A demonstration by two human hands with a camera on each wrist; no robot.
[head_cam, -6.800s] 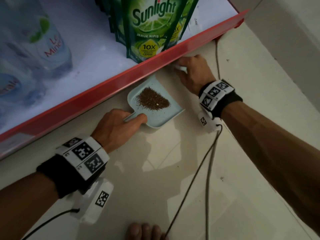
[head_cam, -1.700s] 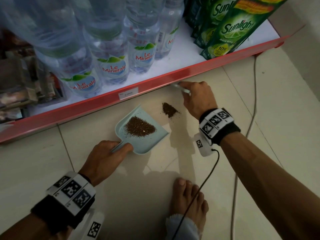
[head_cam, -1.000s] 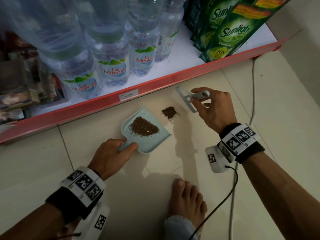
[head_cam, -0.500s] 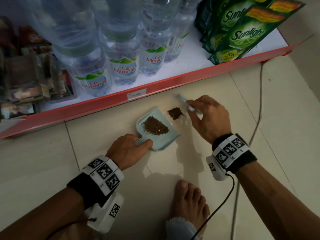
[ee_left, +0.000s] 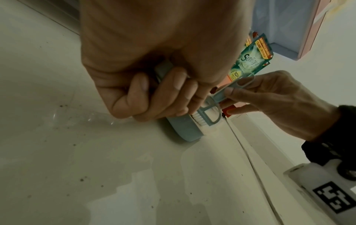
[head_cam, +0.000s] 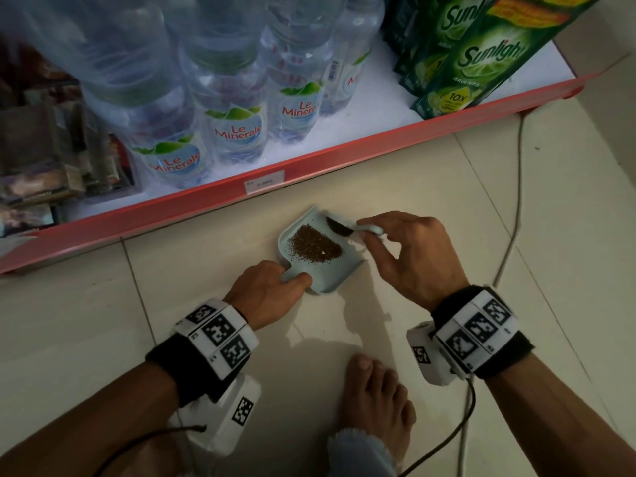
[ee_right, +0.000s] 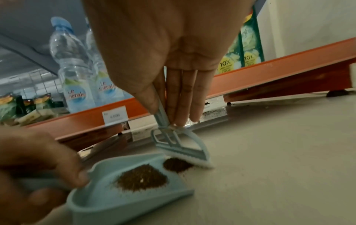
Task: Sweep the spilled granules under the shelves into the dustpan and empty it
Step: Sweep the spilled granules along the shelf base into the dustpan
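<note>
A: Which step is the person on?

B: Sweeping, nearly done by the look of it. The left hand (head_cam: 272, 292) has its fingers curled round the handle of the dustpan (head_cam: 332, 280), holding it flat on the floor just in front of the red edge of the shelf (head_cam: 344, 156). The right hand (head_cam: 409, 256) pinches the handle of the small brush (ee_right: 182, 150) between thumb and fingertips.

A: And the granules?

B: In two lots. A big heap (head_cam: 315, 244) sits in the middle of the dustpan. A smaller pile (ee_right: 176, 165) lies right at the dustpan's open lip, with the brush bristles touching its far side. Whether that pile is fully over the lip cannot be told.

A: So what does the next move need?

B: Probably a short pull of the brush toward the big heap, while the left hand keeps the lip pressed to the floor so nothing slips beneath. After that, a level lift, since a loose heap would spill if tilted. Emptying is not yet done.
</note>
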